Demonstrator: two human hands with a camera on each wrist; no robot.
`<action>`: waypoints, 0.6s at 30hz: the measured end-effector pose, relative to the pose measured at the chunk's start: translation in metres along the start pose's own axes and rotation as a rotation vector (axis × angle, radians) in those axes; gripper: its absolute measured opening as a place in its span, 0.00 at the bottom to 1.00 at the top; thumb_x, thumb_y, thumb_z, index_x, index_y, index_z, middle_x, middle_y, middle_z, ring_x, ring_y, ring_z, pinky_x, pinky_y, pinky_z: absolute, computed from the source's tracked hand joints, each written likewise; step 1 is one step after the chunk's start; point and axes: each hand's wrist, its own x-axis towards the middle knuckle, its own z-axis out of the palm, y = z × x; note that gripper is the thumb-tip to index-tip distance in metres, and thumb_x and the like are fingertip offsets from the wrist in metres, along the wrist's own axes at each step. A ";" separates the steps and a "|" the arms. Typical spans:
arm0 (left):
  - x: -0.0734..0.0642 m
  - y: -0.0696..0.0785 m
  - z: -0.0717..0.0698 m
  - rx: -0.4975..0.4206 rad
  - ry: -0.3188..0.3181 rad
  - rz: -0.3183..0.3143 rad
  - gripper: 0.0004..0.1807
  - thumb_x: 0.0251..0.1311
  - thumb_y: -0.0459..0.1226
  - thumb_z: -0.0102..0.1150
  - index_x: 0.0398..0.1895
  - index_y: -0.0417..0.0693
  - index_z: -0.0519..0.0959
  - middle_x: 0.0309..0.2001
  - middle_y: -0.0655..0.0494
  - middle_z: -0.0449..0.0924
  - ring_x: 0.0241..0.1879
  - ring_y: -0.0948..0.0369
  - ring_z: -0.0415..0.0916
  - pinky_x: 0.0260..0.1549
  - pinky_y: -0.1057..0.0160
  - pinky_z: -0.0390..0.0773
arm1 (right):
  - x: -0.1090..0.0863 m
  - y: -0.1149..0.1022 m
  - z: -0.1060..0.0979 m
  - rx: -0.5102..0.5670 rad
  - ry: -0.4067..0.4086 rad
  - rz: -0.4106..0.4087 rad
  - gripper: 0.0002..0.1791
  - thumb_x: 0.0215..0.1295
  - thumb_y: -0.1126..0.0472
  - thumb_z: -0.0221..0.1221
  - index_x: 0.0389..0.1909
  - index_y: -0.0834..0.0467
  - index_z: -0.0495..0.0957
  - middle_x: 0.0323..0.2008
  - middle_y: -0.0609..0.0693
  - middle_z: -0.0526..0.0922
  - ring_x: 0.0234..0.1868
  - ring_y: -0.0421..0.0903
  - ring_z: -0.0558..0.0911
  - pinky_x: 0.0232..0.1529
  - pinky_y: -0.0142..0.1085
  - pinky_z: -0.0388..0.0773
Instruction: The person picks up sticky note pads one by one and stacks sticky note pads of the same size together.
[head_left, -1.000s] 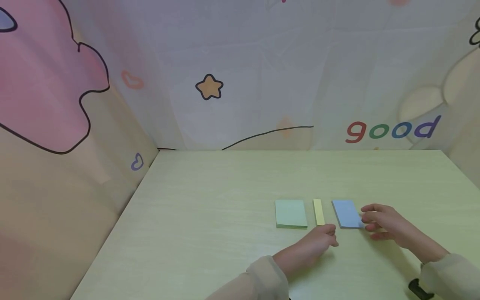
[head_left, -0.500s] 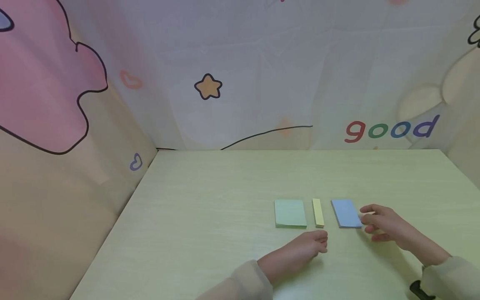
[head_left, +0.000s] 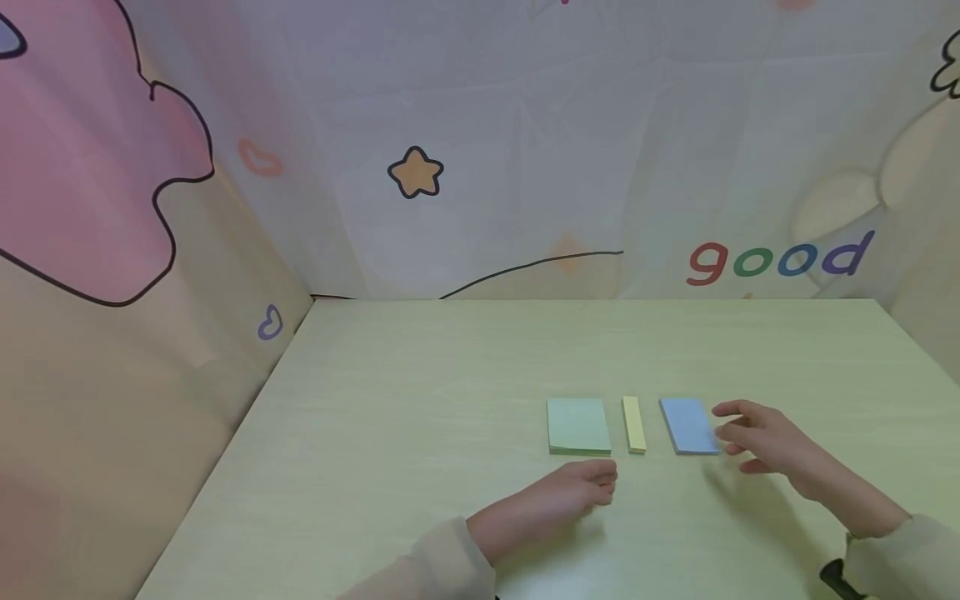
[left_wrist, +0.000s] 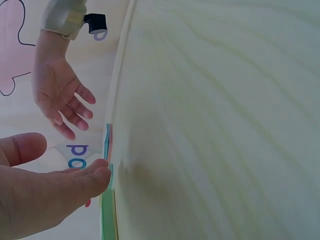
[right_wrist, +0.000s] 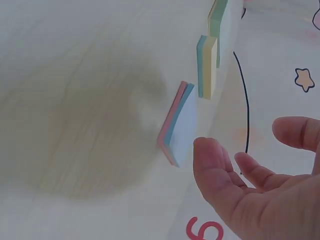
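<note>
Three sticky note pads lie in a row on the table. The square green pad (head_left: 579, 426) is on the left, the narrow yellow pad (head_left: 633, 424) in the middle and the blue pad (head_left: 688, 426) on the right. Just in front of the green pad hovers my left hand (head_left: 551, 502), holding nothing, its thumb apart from the fingers in the left wrist view. My right hand (head_left: 772, 442) is beside the blue pad's right edge, fingers loosely bent and nothing in them. In the right wrist view, the blue pad (right_wrist: 181, 125) shows a pink layer underneath, and a gap separates it from the fingertips.
The pale green table (head_left: 390, 417) reaches back to a printed cloth wall (head_left: 510, 167) with a star and the word "good". Another cloth side (head_left: 150, 400) borders the table on the left. A black strap piece (head_left: 838, 577) shows at the right sleeve.
My left hand has drawn back from the yellow pad and moved left, in front of the green pad. The right hand has stayed by the blue pad, lifting slightly off its edge.
</note>
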 end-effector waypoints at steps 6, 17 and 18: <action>-0.018 -0.002 -0.020 0.069 0.009 0.021 0.26 0.60 0.36 0.46 0.62 0.39 0.60 0.61 0.47 0.65 0.61 0.54 0.62 0.60 0.52 0.58 | -0.007 -0.008 0.009 -0.120 0.064 -0.152 0.25 0.65 0.58 0.46 0.57 0.72 0.58 0.48 0.67 0.71 0.44 0.53 0.74 0.36 0.38 0.75; -0.046 0.006 -0.048 0.499 0.053 0.173 0.27 0.62 0.41 0.43 0.65 0.48 0.56 0.64 0.55 0.60 0.60 0.58 0.63 0.55 0.57 0.67 | -0.021 -0.029 0.028 -0.405 0.349 -0.457 0.17 0.58 0.61 0.55 0.48 0.62 0.72 0.44 0.55 0.79 0.41 0.36 0.75 0.35 0.32 0.74; -0.047 0.006 -0.050 0.545 0.060 0.187 0.28 0.62 0.41 0.42 0.65 0.48 0.55 0.64 0.56 0.59 0.60 0.59 0.63 0.54 0.57 0.67 | -0.024 -0.031 0.031 -0.433 0.382 -0.496 0.16 0.57 0.61 0.56 0.48 0.61 0.72 0.44 0.54 0.79 0.42 0.39 0.76 0.36 0.31 0.74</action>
